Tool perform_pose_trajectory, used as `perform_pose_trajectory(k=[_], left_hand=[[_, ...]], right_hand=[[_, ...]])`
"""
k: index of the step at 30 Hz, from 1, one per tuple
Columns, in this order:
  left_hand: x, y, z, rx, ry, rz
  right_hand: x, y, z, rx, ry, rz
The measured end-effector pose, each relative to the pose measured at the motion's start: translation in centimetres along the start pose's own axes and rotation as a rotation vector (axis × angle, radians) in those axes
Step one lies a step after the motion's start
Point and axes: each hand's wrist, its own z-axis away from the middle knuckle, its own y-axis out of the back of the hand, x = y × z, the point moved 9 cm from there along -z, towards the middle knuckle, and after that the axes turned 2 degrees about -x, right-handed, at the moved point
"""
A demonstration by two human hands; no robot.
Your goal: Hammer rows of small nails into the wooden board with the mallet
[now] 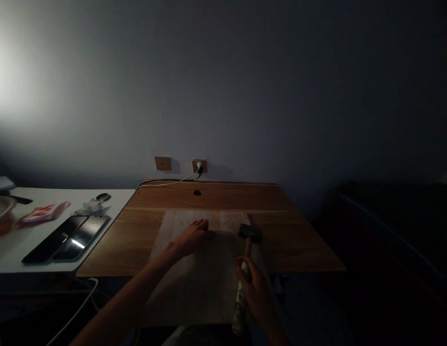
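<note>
The right hand [257, 293] grips a rubber mallet [250, 233] by its handle; the left hand [191, 237] lies open on a pale wooden board [194, 293], just beside the mallet head. Hazard: a misaimed blow could strike the left fingers.

2 black smartphones [66, 238] side by side on white table [65, 198], near red-printed packet [43, 213], crumpled plastic [91, 207]. White cable [169, 179] from wall socket [199, 166] across wooden desk [212, 198].

Apparently no readable text anywhere
</note>
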Motion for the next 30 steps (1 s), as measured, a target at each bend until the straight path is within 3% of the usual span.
perform_pose_trajectory(k=[5,9,13,17,24,30], left_hand=[[-0.2,0.0,0.7,0.008,-0.002,0.055],[-1.6,0.0,0.3,0.115,0.045,0.230],[-4.7,-0.9,-1.9,0.237,0.180,0.578],[-6.8,-1.6,-5.2,0.293,0.264,0.731],[-4.0,-2.6,-11.5,0.159,0.089,0.713],[-2.5,-4.4,-13.7,0.088,-0.002,0.681]], right_hand=[[0.6,0.0,0.0,0.009,-0.015,0.019],[0.5,0.0,-0.1,0.008,-0.021,0.006],[0.1,0.0,-0.1,0.011,-0.004,-0.010],[0.2,0.0,0.0,0.006,-0.007,-0.002],[0.8,0.3,0.0,0.030,-0.054,-0.076],[1.7,1.1,-0.3,0.091,-0.115,-0.214]])
